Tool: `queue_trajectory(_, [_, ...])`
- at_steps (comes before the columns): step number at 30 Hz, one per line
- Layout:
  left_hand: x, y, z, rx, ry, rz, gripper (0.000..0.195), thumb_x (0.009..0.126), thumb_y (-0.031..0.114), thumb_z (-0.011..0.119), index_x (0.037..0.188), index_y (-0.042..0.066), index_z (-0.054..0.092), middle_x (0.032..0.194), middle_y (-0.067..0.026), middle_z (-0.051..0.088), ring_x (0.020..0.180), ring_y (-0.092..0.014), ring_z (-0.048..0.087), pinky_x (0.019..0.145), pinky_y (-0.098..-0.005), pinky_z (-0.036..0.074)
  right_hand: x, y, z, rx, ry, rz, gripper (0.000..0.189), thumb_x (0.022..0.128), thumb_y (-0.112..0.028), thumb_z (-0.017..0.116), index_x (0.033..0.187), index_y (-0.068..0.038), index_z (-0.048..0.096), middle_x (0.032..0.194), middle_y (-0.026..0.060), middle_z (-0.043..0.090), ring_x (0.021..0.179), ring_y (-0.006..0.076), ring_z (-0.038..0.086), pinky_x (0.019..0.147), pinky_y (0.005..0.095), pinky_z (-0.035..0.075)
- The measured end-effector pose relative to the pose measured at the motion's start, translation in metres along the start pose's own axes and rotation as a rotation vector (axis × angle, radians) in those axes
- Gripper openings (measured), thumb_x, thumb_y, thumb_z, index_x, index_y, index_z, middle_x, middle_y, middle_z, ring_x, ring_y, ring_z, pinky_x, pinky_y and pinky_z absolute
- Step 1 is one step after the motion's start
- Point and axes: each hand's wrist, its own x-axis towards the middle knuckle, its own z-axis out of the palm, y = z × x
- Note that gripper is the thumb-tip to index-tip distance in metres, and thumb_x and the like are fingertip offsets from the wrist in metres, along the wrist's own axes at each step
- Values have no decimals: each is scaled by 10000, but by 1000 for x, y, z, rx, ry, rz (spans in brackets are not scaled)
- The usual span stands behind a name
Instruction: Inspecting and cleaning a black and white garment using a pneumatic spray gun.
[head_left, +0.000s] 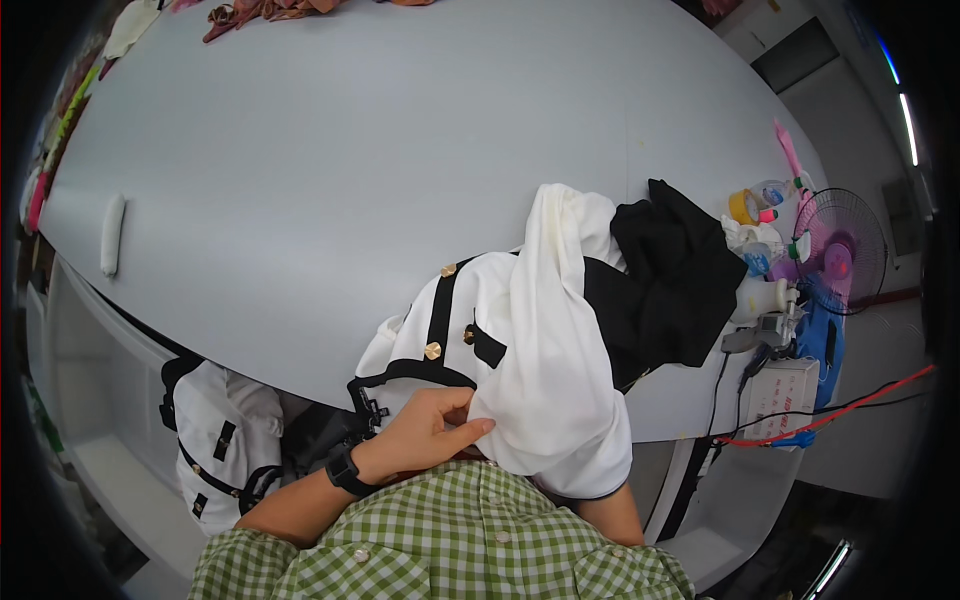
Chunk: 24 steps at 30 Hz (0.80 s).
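Note:
A white garment (551, 352) with black trim and gold buttons lies bunched at the table's front edge. My left hand (427, 427), with a black watch on the wrist, pinches the white cloth between thumb and fingers. From the lower right, my right forearm goes into the black-edged opening of a white sleeve (592, 457); the cloth hides that hand fully. Below the collar side, a black trim band (420, 367) curves near my left hand. Black fabric (675, 285) lies crumpled against the garment's right side.
A grey table (337, 150) spreads ahead, with a white rod-like object (112, 235) at left. At right stand a purple fan (836, 259), yellow tape (744, 206), bottles, cables and a printed box (782, 397). Another white garment (225, 450) hangs below the table's edge at left.

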Motion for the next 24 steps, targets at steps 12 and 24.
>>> queue_trajectory(12, [-45,-15,-19,-168,119,-113,175,1033,115,650,881,33,621,800,62,583,763,-29,507,713,-227,423,-2,-12,-9,89,217,-250,651,651,-184,960,1198,55,699,1173,236,696,1025,399,699,878,408,560])
queue_trajectory(24, [-37,-29,-18,-332,361,-41,176,1044,136,587,894,53,626,896,35,639,851,-53,564,817,-250,465,13,-28,-12,161,176,-352,643,657,-189,946,1206,36,700,1167,212,704,1003,379,712,856,416,567])
